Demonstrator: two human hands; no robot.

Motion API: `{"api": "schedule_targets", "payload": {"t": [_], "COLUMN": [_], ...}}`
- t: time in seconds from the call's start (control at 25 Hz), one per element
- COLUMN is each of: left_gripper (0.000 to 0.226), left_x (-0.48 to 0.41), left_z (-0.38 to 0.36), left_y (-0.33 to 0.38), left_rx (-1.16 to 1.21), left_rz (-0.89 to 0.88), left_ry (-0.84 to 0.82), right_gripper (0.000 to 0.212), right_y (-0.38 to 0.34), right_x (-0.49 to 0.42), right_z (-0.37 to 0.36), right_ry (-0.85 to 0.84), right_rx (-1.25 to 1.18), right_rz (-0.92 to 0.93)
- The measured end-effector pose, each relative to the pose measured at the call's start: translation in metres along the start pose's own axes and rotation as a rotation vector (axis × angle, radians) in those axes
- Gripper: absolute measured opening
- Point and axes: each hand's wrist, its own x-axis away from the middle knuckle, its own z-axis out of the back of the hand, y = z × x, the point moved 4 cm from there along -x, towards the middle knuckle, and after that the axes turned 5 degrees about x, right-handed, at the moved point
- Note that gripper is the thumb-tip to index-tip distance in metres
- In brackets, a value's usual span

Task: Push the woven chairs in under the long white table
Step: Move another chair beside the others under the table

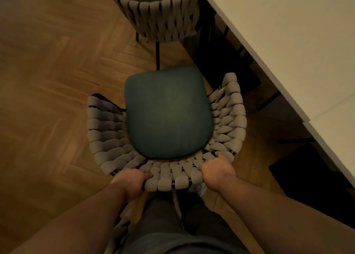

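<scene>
A woven chair (107, 131) with a beige strap backrest and a dark green seat cushion (167, 111) stands right below me on the wooden floor. My left hand (132, 182) grips the rear rim of the backrest on its left side. My right hand (217, 171) grips the same rim further right. The long white table (288, 33) runs diagonally along the right side, its edge just beyond the chair's right arm. The seat is outside the table edge. A second woven chair (163, 15) stands further ahead, close to the table edge.
Herringbone wooden floor (48, 71) spreads out to the left. Dark table legs and shadowed shapes (311, 179) sit under the table at the right. My legs in dark trousers (172, 225) stand directly behind the chair.
</scene>
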Motion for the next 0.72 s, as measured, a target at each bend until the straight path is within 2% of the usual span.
{"api": "schedule_targets", "payload": {"t": [0.44, 0.72], "left_gripper": [0.054, 0.044], "left_x": [0.009, -0.003], "left_z": [0.039, 0.083], "left_y": [-0.023, -0.045], "left_rx": [-0.250, -0.386], "left_rz": [-0.177, -0.247], "left_ry": [-0.072, -0.054], "right_gripper": [0.029, 0.033], "right_y": [-0.049, -0.063], "right_x": [0.032, 0.022], "right_z": [0.003, 0.022], "right_ry": [-0.100, -0.162], "right_rx": [-0.193, -0.337], "right_rz": [-0.107, -0.232]}}
